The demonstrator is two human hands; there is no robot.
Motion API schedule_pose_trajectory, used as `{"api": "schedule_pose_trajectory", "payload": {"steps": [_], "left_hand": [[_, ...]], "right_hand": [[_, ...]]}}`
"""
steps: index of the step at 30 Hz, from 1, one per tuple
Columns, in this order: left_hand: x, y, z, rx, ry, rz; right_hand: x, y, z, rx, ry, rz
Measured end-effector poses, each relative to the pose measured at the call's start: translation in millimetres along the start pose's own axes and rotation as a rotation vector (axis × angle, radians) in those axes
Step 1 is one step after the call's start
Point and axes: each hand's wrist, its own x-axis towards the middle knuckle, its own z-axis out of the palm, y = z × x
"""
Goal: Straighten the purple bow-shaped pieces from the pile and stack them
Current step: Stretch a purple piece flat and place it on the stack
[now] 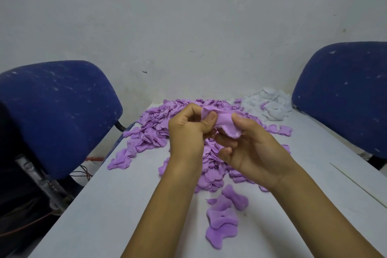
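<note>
A big pile of purple bow-shaped fabric pieces [155, 130] spreads over the far middle of the white table [117, 205]. Above it I hold one purple bow piece [225, 122] between both hands. My left hand [188, 132] pinches its left end with thumb and curled fingers. My right hand [251, 148] grips its right end, fingers curled under the piece. The piece looks crumpled and bent. Near the front, a small stack of flattened purple pieces [222, 224] lies on the table, with one more bow piece [235, 196] just behind it.
A heap of white fabric pieces [270, 104] lies at the table's far right. Blue chairs stand on the left [56, 111] and the right [343, 94]. A pale wall is close behind the table. Wires hang below the left chair.
</note>
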Motion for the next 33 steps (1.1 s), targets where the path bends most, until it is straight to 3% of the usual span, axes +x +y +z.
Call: {"api": "schedule_pose_trajectory", "payload": {"steps": [5, 9, 14, 26, 30, 33], "left_hand": [[1, -1, 1, 0.047, 0.054, 0.013], [-1, -3, 4, 0.079, -0.054, 0.046], [-6, -3, 4, 0.175, -0.177, 0.182], [-17, 2, 15, 0.261, -0.123, 0.248], [-25, 1, 31, 0.361, -0.175, 0.309], [-28, -2, 36, 0.436, -0.213, 0.375]], "right_hand": [[-5, -5, -4, 0.127, -0.231, 0.172], [-8, -10, -15, -0.021, -0.291, 0.081], [-3, -11, -18, -0.24, 0.045, -0.099], [6, -6, -2, -0.696, 0.462, -0.332], [9, -6, -6, -1.051, 0.735, -0.529], [5, -11, -8, -1.26, 0.773, -0.596]]}}
